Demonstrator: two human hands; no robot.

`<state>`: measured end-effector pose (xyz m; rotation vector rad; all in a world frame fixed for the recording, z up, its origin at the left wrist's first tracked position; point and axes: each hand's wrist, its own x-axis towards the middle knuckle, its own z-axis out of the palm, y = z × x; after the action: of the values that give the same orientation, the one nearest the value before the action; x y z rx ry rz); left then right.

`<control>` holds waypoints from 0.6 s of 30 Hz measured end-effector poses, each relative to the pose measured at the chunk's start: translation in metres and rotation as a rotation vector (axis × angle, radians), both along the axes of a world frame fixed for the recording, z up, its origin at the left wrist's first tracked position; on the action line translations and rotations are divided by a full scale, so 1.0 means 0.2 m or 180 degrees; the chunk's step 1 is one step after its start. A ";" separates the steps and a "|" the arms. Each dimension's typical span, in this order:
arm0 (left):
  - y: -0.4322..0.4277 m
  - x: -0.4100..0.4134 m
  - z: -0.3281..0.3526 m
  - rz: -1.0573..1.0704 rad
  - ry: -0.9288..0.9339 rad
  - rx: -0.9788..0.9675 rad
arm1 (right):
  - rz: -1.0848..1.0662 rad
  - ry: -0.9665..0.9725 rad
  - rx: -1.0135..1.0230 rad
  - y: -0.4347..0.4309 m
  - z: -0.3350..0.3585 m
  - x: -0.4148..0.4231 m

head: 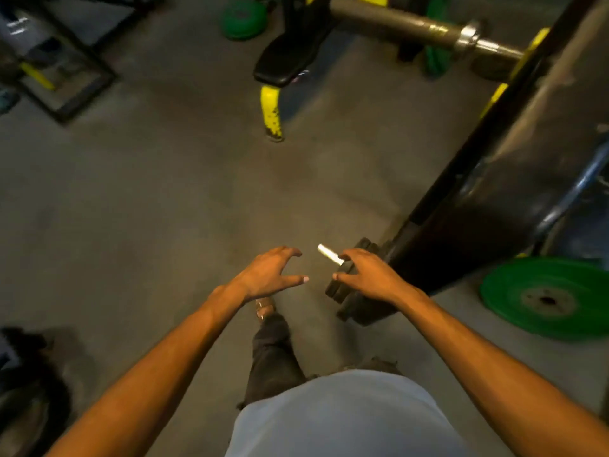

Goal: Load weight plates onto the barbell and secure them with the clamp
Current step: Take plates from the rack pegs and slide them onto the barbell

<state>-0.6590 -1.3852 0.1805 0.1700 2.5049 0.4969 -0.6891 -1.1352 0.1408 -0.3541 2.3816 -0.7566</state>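
Reaching down, the right hand (365,275) rests spread on black plates (342,285) stacked on a rack peg (328,253). The left hand (270,272) hovers beside them, fingers splayed, holding nothing.

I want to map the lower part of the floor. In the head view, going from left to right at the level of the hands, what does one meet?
Left hand → silver peg → right hand → black post → green plate.
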 end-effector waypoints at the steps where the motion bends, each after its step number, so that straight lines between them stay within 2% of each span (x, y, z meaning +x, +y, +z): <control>1: -0.03 -0.10 -0.03 -0.0195 -0.0032 0.0026 | -0.0158 -0.0062 0.0046 -0.02 -0.03 -0.03; 9: -0.14 -0.79 -0.20 -0.1756 -0.0471 0.0015 | -0.1692 -0.0480 0.0103 -0.27 -0.14 -0.11; 18: 0.16 -1.14 -0.36 -0.2983 -0.0647 -0.0146 | -0.2878 -0.0601 -0.0022 -0.38 -0.24 -0.05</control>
<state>-0.8867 -1.3541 0.1095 1.1334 1.9424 0.0528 -0.6993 -1.2113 0.0920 0.8189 2.2969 -1.1107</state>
